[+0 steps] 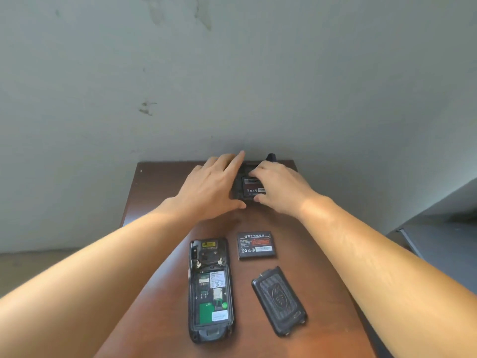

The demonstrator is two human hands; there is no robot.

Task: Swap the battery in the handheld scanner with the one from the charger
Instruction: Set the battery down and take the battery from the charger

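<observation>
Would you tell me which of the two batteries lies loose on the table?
The near battery, beside the scanner; the far battery sits in the charger under both hands.

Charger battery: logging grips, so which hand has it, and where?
Right hand pinches the black rectangular battery by far and near edges, in the charger.

Wall (pixel 258 73): pale grey-green plaster, blotchy stains near top centre, a dark scuff at left mid-height. Surface (pixel 160 192): narrow reddish-brown wood, glossy, far edge against the wall. Floor (pixel 38 267): dull grey-beige, visible lower left. Grey furniture (pixel 438 244) at right, partly out of view. Light soft and even.
</observation>
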